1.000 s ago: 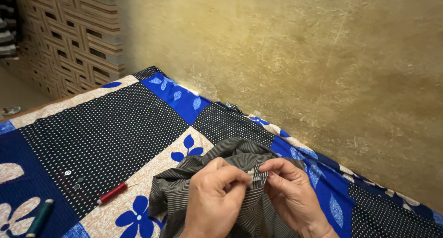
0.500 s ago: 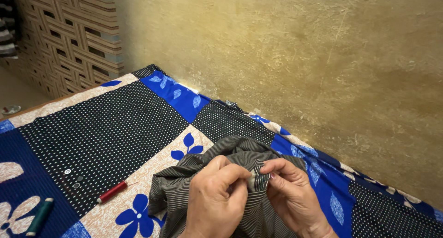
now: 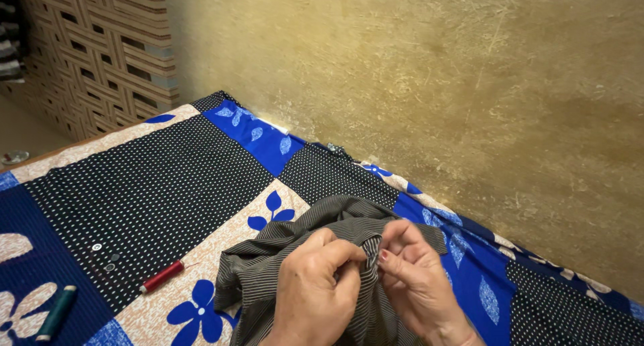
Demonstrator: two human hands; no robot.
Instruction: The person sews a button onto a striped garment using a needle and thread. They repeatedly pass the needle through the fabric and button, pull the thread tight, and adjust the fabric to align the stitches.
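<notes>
My left hand and right hand are both closed on the grey striped garment, which lies bunched in front of me on the patchwork bedspread, near the rough yellow wall. Compared with a second ago, my right fingers have curled in tighter: the small pale patch of the fold that showed between my two thumbs is now almost covered, and my right thumb and forefinger pinch right at that spot. My left hand has barely shifted; it pins the same ridge of cloth between thumb and fingertips. I judge from this that I am working at one point on the fold, pressing or pulling something small there, though I cannot tell whether a needle or button sits under my fingers.

To my left, untouched and well apart from the garment, lie the red thread spool, the dark green spool and a few small buttons on the dotted black patch.
</notes>
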